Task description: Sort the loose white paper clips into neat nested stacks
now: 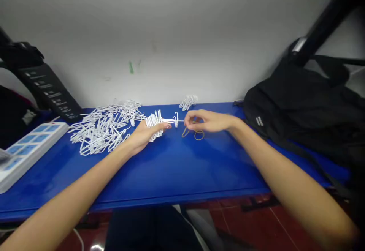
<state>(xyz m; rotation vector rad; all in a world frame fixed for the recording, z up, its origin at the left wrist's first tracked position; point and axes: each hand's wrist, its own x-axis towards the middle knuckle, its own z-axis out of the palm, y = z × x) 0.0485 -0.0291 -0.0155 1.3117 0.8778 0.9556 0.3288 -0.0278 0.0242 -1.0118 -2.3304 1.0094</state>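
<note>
My left hand (142, 135) is wrapped round a bundle of small white wire hangers (154, 120), stacked side by side, with their hooks (176, 120) pointing right. Just right of those hooks, the fingertips of my right hand (203, 120) are pinched together. Thin brown rubber bands (199, 135) loop out below that hand and show in the gap under its fingers. A fine pale strand runs from the hooks to the pinch; its kind is too small to tell.
A loose heap of white hangers (102, 129) lies left on the blue table (176, 171). Another small hanger bundle (188, 101) sits against the wall. A white power strip (31, 148) is at far left, a black bag (285, 99) at right.
</note>
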